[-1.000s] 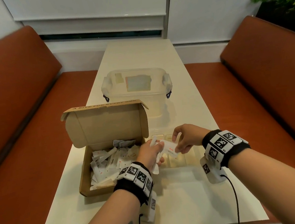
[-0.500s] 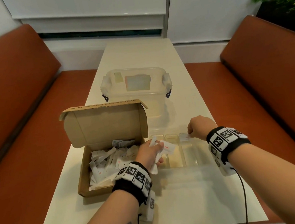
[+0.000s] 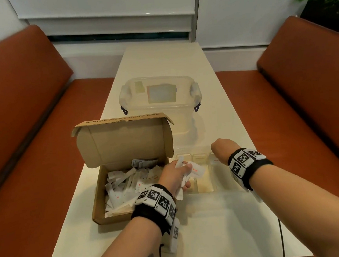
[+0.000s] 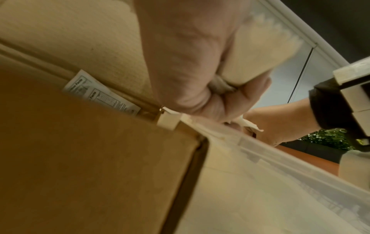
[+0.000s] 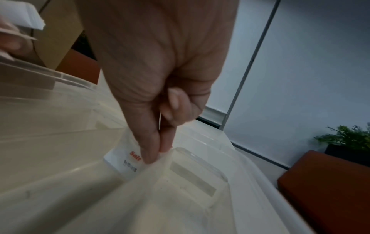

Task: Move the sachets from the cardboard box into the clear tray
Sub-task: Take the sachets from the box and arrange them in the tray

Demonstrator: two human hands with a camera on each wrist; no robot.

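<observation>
1. Two hands work over a smooth pale table (image 3: 213, 226).
2. Left hand (image 3: 173, 176) clutches a bunch of flat white paper sachets (image 3: 196, 169) beside the brown cardboard box (image 3: 98, 196), which holds a loose heap more.
3. Right hand (image 5: 160, 71) pinches one salt sachet (image 5: 125, 159) low inside the clear ribbed plastic tray (image 5: 200, 197).
4. Beyond stands a lidded see-through tub (image 3: 159, 100).

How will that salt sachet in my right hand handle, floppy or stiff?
Probably light and thin: the right hand lifts the salt sachet with a two-finger pinch. Likely slightly floppy, since it is flat paper. Unlikely to roll, though it may slide inside the smooth clear tray.
</observation>
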